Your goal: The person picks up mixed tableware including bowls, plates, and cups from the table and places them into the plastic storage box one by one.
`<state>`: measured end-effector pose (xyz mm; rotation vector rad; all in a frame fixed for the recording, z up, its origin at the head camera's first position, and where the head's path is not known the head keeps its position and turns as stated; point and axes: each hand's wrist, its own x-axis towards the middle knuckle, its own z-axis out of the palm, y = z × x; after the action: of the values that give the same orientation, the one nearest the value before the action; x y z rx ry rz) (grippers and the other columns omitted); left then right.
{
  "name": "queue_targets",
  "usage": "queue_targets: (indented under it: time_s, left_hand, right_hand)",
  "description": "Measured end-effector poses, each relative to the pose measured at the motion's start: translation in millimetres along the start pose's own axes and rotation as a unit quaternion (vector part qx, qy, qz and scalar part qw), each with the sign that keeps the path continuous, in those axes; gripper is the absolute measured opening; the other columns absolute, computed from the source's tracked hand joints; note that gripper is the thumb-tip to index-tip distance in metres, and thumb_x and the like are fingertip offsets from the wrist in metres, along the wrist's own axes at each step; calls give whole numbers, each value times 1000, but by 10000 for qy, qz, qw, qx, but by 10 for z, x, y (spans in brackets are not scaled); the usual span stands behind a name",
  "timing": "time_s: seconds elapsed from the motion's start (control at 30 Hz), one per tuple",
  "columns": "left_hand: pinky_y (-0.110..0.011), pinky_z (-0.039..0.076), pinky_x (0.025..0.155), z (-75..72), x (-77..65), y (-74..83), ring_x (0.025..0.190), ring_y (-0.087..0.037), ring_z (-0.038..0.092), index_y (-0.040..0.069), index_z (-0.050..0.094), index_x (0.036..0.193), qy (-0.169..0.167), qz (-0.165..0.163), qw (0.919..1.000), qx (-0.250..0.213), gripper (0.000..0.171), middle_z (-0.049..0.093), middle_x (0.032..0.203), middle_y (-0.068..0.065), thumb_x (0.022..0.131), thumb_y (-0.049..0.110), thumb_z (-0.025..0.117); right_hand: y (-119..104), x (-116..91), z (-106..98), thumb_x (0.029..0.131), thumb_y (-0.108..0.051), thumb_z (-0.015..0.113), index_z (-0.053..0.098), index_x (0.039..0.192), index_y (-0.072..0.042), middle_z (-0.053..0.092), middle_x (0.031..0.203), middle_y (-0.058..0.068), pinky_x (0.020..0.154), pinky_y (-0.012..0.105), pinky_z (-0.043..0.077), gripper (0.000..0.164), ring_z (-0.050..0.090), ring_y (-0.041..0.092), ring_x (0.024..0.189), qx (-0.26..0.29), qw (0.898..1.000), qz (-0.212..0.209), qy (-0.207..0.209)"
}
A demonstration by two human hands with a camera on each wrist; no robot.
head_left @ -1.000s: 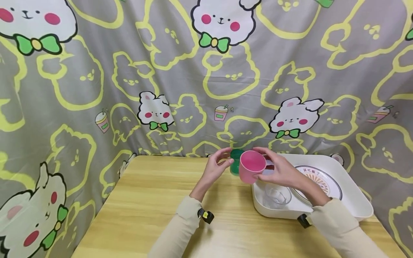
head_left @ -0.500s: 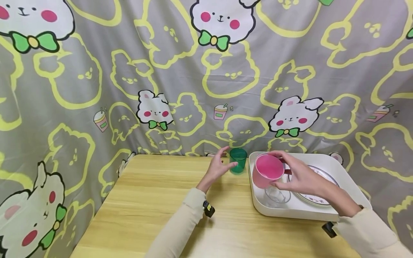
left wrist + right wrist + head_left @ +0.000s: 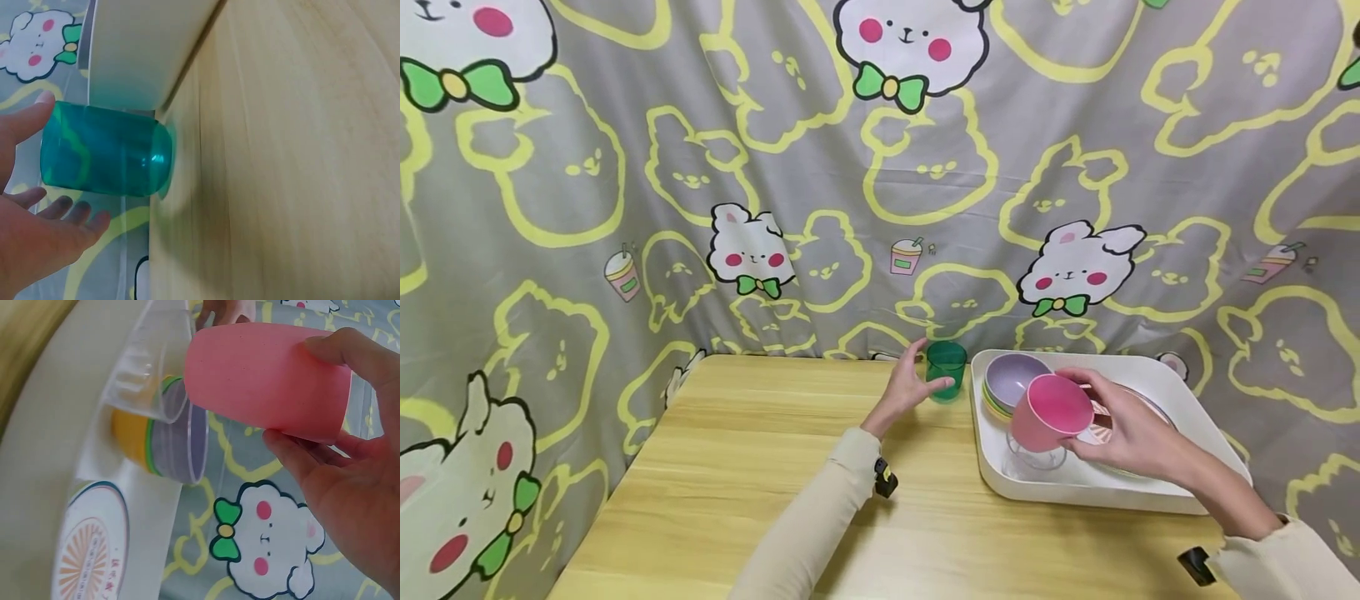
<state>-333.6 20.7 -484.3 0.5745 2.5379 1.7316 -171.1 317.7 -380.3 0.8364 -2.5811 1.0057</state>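
Observation:
In the head view my right hand (image 3: pixel 1138 429) holds a pink cup (image 3: pixel 1051 417) with thumb and fingers, over the white tray (image 3: pixel 1232 454). Under it in the tray is a clear cup (image 3: pixel 1036 460), partly hidden by the pink one; the right wrist view shows the clear cup (image 3: pixel 153 369) next to the pink cup's base. My left hand (image 3: pixel 904 396) is beside a green transparent cup (image 3: pixel 946 379) standing on the table left of the tray. In the left wrist view the thumb is by the rim of the green cup (image 3: pixel 106 150) and the fingers are spread, not curled round it.
Stacked bowls, purple on top (image 3: pixel 1017 379), stand in the tray's back left corner. A patterned plate (image 3: pixel 87 544) lies in the tray, partly behind my right hand in the head view. A printed curtain (image 3: pixel 820 167) hangs behind the wooden table (image 3: pixel 760 467).
My right hand has carried the pink cup rightward from in front of the green cup to over the tray. The stacked bowls have come into sight. My left hand stays beside the green cup.

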Motion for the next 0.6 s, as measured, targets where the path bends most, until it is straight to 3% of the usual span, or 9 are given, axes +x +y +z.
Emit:
queue_targets:
  time_s: [0.1,0.37,0.6]
  left_hand:
    - [-49,38,117,19,35,13,145,-40,37,4,34,157,10,-101,9999,23,92,40,158,-17,85,24,87]
    - [-48,46,111,110,130,-10,137,-37,48,5,37,156,210,-233,9995,-101,91,46,151,-21,83,22,88]
    - [-51,46,108,196,144,-11,132,-37,51,5,46,151,441,-236,9983,-287,80,51,146,-22,83,16,88]
  right_hand:
    - [46,-61,42,68,-2,95,48,142,1,59,130,10,81,18,58,88,61,4,106,143,9999,87,18]
    - [130,-189,167,70,0,93,47,144,0,58,132,10,86,16,56,88,62,6,109,380,9985,327,208]
    - [172,-267,244,73,-6,93,48,144,2,62,131,14,85,21,58,85,65,15,104,308,9987,344,218]
